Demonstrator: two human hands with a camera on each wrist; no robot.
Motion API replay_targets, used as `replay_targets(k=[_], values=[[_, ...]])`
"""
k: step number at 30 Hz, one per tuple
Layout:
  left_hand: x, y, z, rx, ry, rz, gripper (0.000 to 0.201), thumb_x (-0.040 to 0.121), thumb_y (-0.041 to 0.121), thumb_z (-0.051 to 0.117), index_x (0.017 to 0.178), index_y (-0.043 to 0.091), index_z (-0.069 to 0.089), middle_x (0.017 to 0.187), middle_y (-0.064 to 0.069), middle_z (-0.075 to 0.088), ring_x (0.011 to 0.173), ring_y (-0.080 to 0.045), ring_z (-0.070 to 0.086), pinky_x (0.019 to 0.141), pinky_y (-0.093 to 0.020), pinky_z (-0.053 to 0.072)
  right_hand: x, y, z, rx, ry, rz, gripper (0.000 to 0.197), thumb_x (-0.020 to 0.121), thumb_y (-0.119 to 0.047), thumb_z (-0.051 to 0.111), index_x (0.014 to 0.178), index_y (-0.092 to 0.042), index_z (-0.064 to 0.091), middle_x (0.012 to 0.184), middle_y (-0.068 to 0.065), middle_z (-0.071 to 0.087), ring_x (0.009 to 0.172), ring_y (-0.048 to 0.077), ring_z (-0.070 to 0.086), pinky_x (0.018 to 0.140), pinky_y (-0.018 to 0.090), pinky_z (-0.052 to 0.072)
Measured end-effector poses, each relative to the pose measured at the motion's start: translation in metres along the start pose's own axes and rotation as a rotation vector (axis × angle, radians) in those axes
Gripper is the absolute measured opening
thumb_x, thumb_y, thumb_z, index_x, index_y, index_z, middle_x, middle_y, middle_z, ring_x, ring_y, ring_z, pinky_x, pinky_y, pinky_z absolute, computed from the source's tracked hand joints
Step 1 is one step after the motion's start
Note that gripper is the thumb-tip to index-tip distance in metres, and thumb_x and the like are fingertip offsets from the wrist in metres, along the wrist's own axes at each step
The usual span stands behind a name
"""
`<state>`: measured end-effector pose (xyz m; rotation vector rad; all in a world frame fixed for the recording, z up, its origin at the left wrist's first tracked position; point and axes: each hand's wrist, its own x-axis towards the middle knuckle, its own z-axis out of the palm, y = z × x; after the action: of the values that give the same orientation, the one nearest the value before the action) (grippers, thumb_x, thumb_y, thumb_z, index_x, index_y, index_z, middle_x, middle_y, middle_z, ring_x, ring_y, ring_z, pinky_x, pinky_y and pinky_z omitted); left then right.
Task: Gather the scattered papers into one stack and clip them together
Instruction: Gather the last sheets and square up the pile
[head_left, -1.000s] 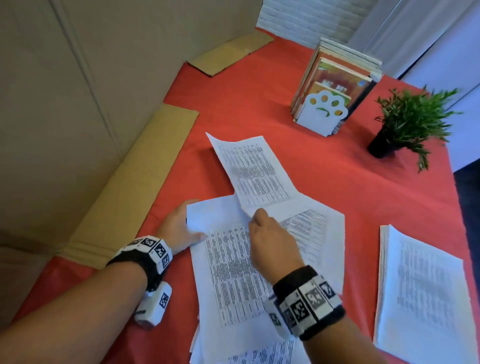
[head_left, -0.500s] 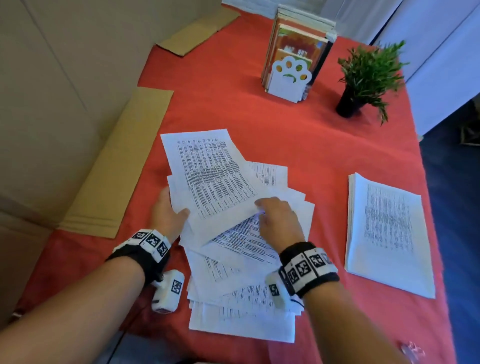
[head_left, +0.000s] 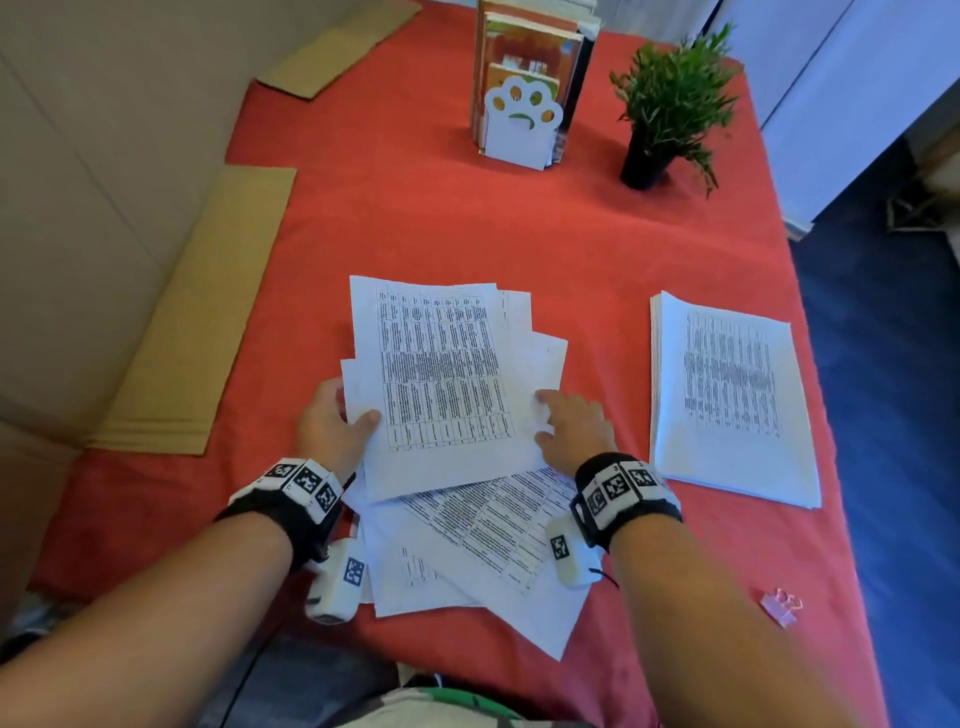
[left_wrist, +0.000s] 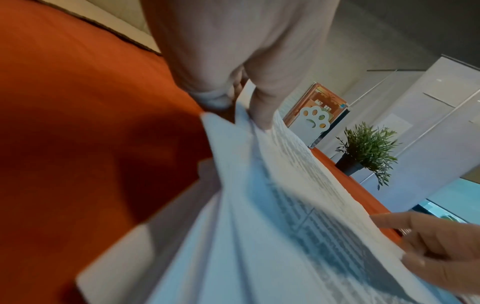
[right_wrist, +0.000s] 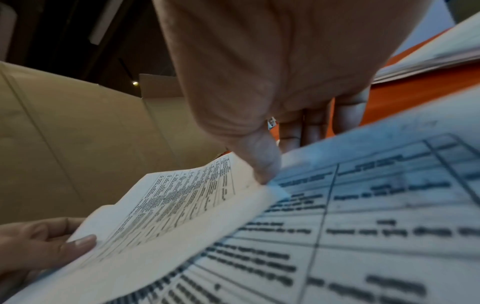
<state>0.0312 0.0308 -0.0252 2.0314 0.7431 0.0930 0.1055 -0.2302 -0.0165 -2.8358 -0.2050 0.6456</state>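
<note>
Several printed papers (head_left: 441, 374) lie fanned on the red tablecloth (head_left: 467, 223), top sheets roughly upright. My left hand (head_left: 335, 423) grips their left edge, thumb on top and fingers underneath, as the left wrist view shows on the papers (left_wrist: 259, 205). My right hand (head_left: 569, 428) holds the right edge, its thumb (right_wrist: 262, 164) pressing on the sheet (right_wrist: 182, 205) and the fingers behind it. More loose sheets (head_left: 483, 545) lie skewed under my wrists. A small pink binder clip (head_left: 781, 607) lies near the front right, apart from both hands.
A separate neat paper stack (head_left: 727, 400) lies to the right. At the back stand a paw-shaped book holder (head_left: 524, 124) with books and a potted plant (head_left: 670, 104). Flat cardboard (head_left: 197, 312) borders the left. The table's right edge drops to a blue floor.
The top sheets have been turned upright and drawn together. My right hand slid from the middle of the pile to its right edge; the left hand stays on the left edge.
</note>
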Motion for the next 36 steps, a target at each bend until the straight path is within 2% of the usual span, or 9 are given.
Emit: replay_targets(k=[3,7,10,14,19,23,27,31,36], values=[[-0.003,0.002,0.005,0.084,0.028,0.013,0.037,0.086,0.006,0.059,0.122,0.003,0.054,0.108,-0.020,0.066,0.084,-0.025,0.055,0.073,-0.027,0.038,-0.015,0.007,0.004,0.185,0.002,0.038,0.043,0.091,-0.018,0.053,0.132,-0.026,0.044,0.125,0.004,0.057,0.114,0.026,0.050,0.093,0.040,0.044],[0.000,0.005,-0.001,0.130,0.091,0.032,0.028,0.090,0.002,0.049,0.116,-0.001,0.058,0.106,-0.023,0.066,0.089,-0.034,0.059,0.073,-0.029,0.037,-0.023,0.023,-0.006,0.299,0.067,0.076,0.012,0.092,-0.012,0.049,0.084,-0.014,0.057,0.080,0.002,0.055,0.076,0.023,0.055,0.060,0.022,0.037],[0.005,0.003,-0.012,0.119,0.150,0.022,0.028,0.089,-0.002,0.046,0.114,-0.002,0.058,0.108,-0.025,0.064,0.091,-0.035,0.059,0.074,-0.030,0.038,-0.027,0.039,-0.018,0.379,0.187,0.142,0.015,0.092,-0.010,0.049,0.082,-0.003,0.058,0.083,0.010,0.055,0.075,0.025,0.052,0.066,0.024,0.035],[0.002,0.002,-0.020,0.062,0.169,0.003,0.027,0.085,-0.005,0.047,0.110,-0.001,0.056,0.106,-0.024,0.064,0.090,-0.033,0.059,0.075,-0.037,0.045,-0.035,0.047,-0.025,0.484,0.220,0.196,0.016,0.093,-0.010,0.048,0.078,-0.009,0.055,0.080,0.008,0.051,0.077,0.022,0.047,0.070,0.023,0.031],[-0.003,0.002,-0.005,-0.059,-0.051,-0.052,0.053,0.075,-0.012,0.051,0.119,0.016,0.053,0.112,-0.011,0.065,0.103,-0.031,0.062,0.089,-0.046,0.052,-0.049,0.024,0.006,0.625,0.191,0.180,0.030,0.091,-0.002,0.041,0.114,-0.004,0.061,0.103,0.016,0.066,0.088,0.022,0.055,0.076,0.021,0.035],[-0.008,0.008,0.006,-0.010,-0.117,-0.042,0.060,0.075,-0.012,0.052,0.128,0.017,0.048,0.115,-0.008,0.062,0.106,-0.028,0.059,0.087,-0.038,0.050,-0.057,0.007,0.026,0.652,0.189,0.176,0.044,0.089,0.004,0.035,0.130,-0.006,0.048,0.117,0.018,0.060,0.105,0.031,0.058,0.088,0.029,0.045],[-0.010,0.008,0.011,0.160,-0.154,-0.137,0.083,0.076,-0.006,0.050,0.148,0.015,0.016,0.154,-0.012,0.019,0.141,-0.036,0.023,0.114,-0.046,0.028,-0.055,0.007,0.025,0.304,0.155,0.263,0.057,0.094,-0.011,0.040,0.148,-0.006,0.022,0.139,0.019,0.035,0.124,0.038,0.039,0.101,0.043,0.037],[-0.012,0.009,0.014,0.346,-0.133,-0.247,0.065,0.092,0.020,0.046,0.145,-0.002,0.017,0.158,-0.018,0.009,0.145,-0.039,0.007,0.118,-0.046,0.013,-0.050,0.010,0.021,0.271,0.145,0.293,0.056,0.097,-0.017,0.037,0.149,-0.008,0.018,0.143,0.019,0.032,0.125,0.040,0.036,0.103,0.044,0.035],[-0.018,0.015,0.030,0.421,-0.291,-0.122,0.057,0.096,0.028,0.033,0.149,0.016,0.014,0.161,-0.005,0.002,0.146,-0.035,-0.001,0.119,-0.049,0.008,-0.044,-0.007,0.025,0.224,0.054,0.133,0.061,0.093,-0.009,0.040,0.149,-0.014,0.016,0.149,0.008,0.027,0.125,0.034,0.034,0.097,0.044,0.037]])
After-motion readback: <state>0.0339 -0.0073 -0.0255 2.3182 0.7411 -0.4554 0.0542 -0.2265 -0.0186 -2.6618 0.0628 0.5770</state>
